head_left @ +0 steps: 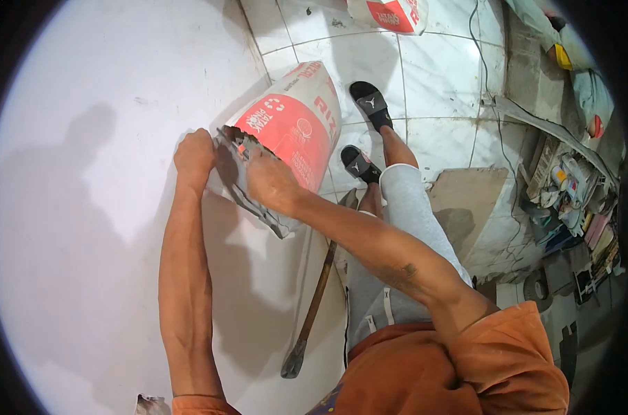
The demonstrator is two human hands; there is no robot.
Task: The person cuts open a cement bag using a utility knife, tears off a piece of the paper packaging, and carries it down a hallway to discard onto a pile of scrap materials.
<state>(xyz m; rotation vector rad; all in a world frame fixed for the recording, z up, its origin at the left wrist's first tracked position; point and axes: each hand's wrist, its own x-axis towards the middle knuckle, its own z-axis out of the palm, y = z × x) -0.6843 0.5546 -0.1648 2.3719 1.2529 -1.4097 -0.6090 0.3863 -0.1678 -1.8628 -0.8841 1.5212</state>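
A red and white paper sack [286,128] printed "RIZAL" leans by the white wall, its torn top open towards me and showing grey inside. My left hand [195,155] is closed at the left edge of that opening, gripping the paper. At the opening's near side is my right hand [274,181], with fingers curled around a small tool with an orange part [242,150]. Its kind is partly hidden by my fingers and the torn paper.
A wooden-handled tool [319,294] leans beside my legs. Another red and white sack [390,15] lies at the top. A cable [485,76] crosses the tiled floor [438,142]. Cluttered scraps [570,183] are piled at the right. My sandalled feet [369,104] stand beside the sack.
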